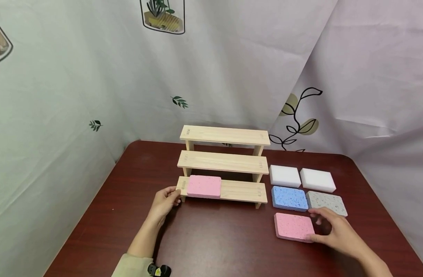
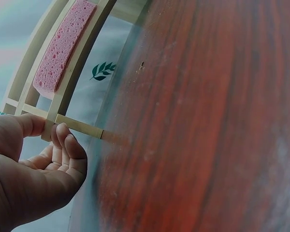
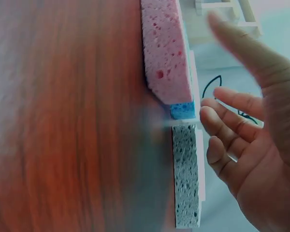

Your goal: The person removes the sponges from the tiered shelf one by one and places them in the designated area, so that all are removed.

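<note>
A three-step wooden shelf rack (image 1: 228, 134) stands on the table. My left hand (image 1: 164, 202) pinches the left end of its lowest step, thumb on top and fingers curled beneath, as the left wrist view shows. On that step lies a pink sponge (image 1: 204, 186), left of the middle. My right hand (image 1: 332, 232) is beside a second pink sponge (image 1: 294, 227) on the table, thumb and fingers spread apart; the thumb overlaps its right edge in the head view. In the right wrist view the fingers (image 3: 232, 104) are loosely bent with nothing between them.
Behind the pink sponge on the table lie a blue sponge (image 1: 289, 198) and a grey sponge (image 1: 327, 203). Farther back sit two white sponge blocks (image 1: 285, 176). The dark red table (image 1: 218, 242) ends at a patterned curtain (image 1: 232, 69).
</note>
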